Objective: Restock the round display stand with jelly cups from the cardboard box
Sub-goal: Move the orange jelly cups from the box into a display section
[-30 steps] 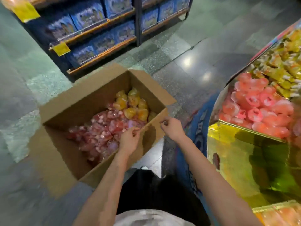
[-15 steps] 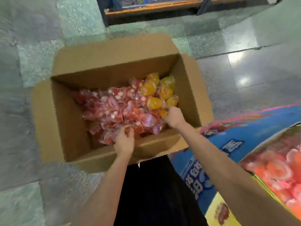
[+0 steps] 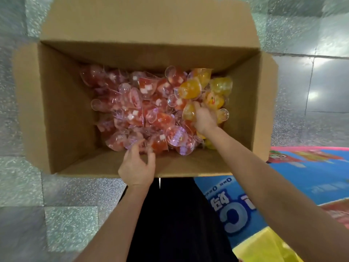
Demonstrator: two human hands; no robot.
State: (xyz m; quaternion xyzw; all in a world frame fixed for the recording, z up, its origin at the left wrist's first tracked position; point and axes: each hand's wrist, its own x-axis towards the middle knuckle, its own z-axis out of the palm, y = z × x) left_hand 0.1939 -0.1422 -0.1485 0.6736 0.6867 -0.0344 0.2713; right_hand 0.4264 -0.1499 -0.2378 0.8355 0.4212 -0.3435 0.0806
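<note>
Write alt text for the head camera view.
Two bare hands reach into an open cardboard box of red jelly cups and yellow jelly cups on a tiled floor. The right hand grips yellow cups; the left hand curls over red ones.

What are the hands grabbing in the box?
Right hand curls over yellow jelly cups, fingers on their domed tops. Left hand hovers at the red cups; no clear grip.
</note>
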